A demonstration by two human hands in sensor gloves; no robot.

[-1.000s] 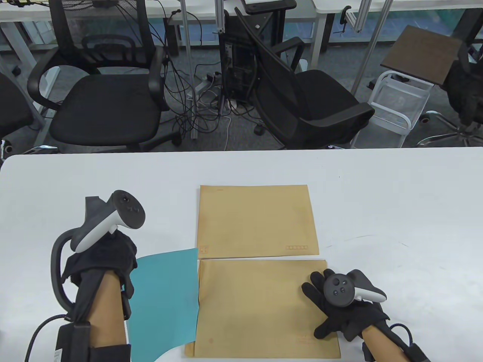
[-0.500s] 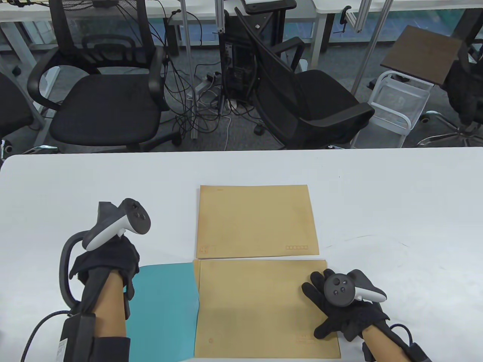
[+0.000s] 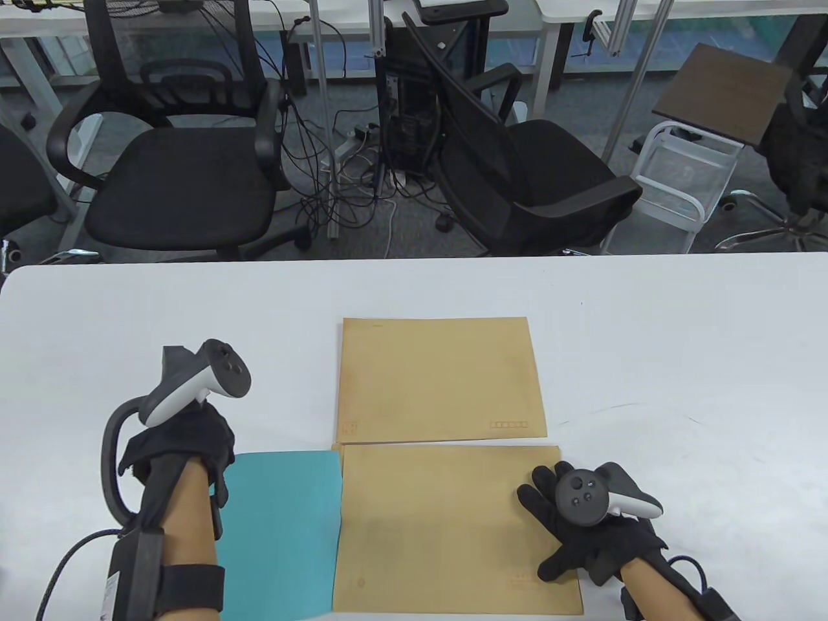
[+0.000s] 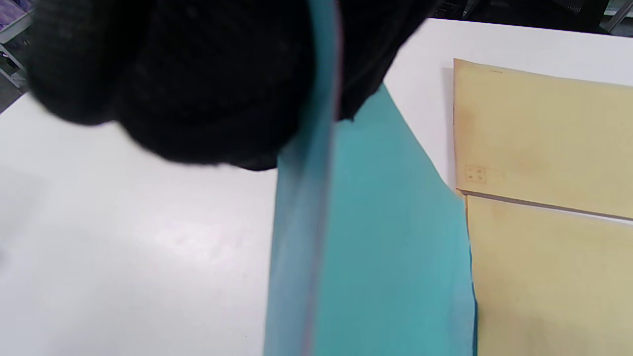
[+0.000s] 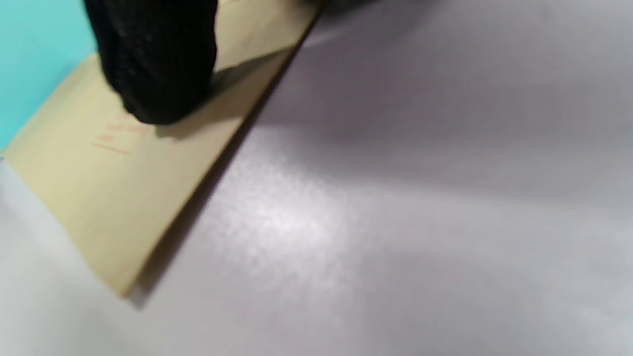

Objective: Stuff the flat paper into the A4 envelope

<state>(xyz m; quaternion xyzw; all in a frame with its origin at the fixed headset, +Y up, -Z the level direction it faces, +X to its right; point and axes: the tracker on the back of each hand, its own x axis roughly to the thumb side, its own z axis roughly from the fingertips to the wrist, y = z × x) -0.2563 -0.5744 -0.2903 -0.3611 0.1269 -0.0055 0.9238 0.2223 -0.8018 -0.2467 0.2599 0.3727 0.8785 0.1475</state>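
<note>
Table view: the left hand [image 3: 187, 446] is pinching the teal paper [image 3: 284, 524], its right edge lying at the near envelope [image 3: 453, 527]; the right hand [image 3: 585, 530] is pressing spread fingers on that envelope (a second envelope [image 3: 440, 378] is lying beyond). Left wrist view: glove fingers [image 4: 198, 84] are gripping the sheet's edge. Right wrist view: a fingertip [image 5: 158, 59] is resting on the envelope.

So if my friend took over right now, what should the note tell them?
Left hand: grips the blue paper at its left edge.
Right hand: fingers spread flat, pressing down the near envelope at its right end.
A second envelope lies just beyond it, untouched.
Done: the paper's right edge is at the near envelope's left, open end; how far it is in cannot be told.
Left: slide the rest of the paper in; most of it is outside.
</note>
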